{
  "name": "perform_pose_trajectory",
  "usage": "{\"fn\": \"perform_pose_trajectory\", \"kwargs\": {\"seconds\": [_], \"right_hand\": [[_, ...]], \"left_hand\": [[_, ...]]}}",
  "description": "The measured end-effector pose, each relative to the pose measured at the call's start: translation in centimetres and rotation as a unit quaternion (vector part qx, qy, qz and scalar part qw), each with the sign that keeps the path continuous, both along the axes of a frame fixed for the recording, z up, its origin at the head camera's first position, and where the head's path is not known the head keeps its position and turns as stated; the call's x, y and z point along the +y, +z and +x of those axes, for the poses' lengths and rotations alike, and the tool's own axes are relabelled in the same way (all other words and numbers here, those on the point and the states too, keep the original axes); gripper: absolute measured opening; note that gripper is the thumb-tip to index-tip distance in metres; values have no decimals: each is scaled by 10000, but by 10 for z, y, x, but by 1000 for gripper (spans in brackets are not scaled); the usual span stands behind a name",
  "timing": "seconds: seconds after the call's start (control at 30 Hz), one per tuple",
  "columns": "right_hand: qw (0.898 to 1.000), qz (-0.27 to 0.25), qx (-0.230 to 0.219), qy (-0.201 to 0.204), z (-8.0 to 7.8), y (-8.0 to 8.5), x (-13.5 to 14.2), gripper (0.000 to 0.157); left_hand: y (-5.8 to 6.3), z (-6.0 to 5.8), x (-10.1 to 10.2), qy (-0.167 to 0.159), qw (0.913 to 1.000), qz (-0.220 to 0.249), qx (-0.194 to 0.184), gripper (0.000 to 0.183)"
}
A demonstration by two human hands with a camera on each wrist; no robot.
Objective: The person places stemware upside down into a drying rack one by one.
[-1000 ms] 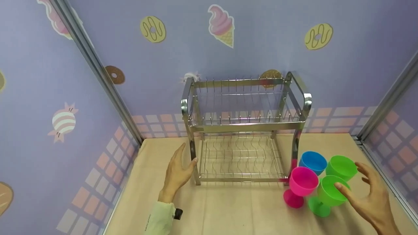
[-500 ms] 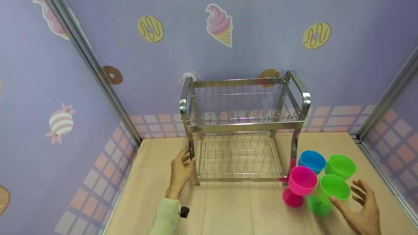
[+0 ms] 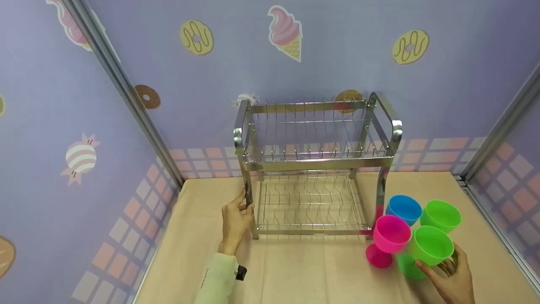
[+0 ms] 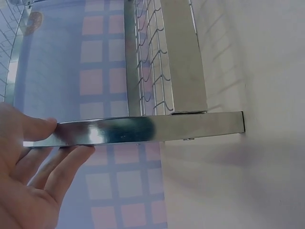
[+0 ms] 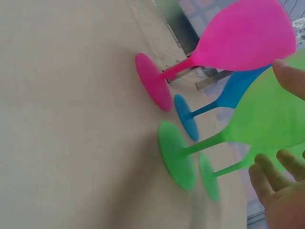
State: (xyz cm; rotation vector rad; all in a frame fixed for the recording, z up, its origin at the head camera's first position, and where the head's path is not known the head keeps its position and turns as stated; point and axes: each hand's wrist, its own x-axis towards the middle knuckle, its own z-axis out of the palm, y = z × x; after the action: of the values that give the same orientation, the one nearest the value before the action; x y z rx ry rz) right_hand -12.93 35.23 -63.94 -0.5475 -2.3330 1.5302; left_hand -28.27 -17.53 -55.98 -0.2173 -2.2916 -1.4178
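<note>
A two-tier metal dish rack (image 3: 318,164) stands against the back wall. My left hand (image 3: 235,221) holds its left front post; in the left wrist view the thumb lies on one side of the post (image 4: 190,128) and the fingers on the other. At the right stand several plastic goblets, all upright. My right hand (image 3: 451,276) has its thumb and fingers around the bowl of the front green goblet (image 3: 430,245), whose foot rests on the table. Beside that goblet are a pink goblet (image 3: 391,234), a blue goblet (image 3: 404,209) and a second green goblet (image 3: 441,215).
A pale cloth covers the table (image 3: 303,270). Purple printed walls (image 3: 337,55) enclose it at the back and sides, with metal corner posts (image 3: 126,93). The pink goblet stands close to the rack's right front leg (image 3: 381,190).
My right hand has come down and in from the right onto the front green goblet's bowl. My left hand has moved slightly right and taken hold of the rack's post.
</note>
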Motion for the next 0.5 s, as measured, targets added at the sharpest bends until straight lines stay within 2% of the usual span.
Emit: {"fn": "perform_pose_trajectory", "kwargs": {"seconds": [0.3,0.5], "right_hand": [[9976,-523,450,85,-4,-11,-4,94],[9962,-629,559,240,-3,-16,-4,92]], "left_hand": [[0,0,4,153,9998,-86,66,57],[-2,2,4,232,9996,-123,100,56]]}}
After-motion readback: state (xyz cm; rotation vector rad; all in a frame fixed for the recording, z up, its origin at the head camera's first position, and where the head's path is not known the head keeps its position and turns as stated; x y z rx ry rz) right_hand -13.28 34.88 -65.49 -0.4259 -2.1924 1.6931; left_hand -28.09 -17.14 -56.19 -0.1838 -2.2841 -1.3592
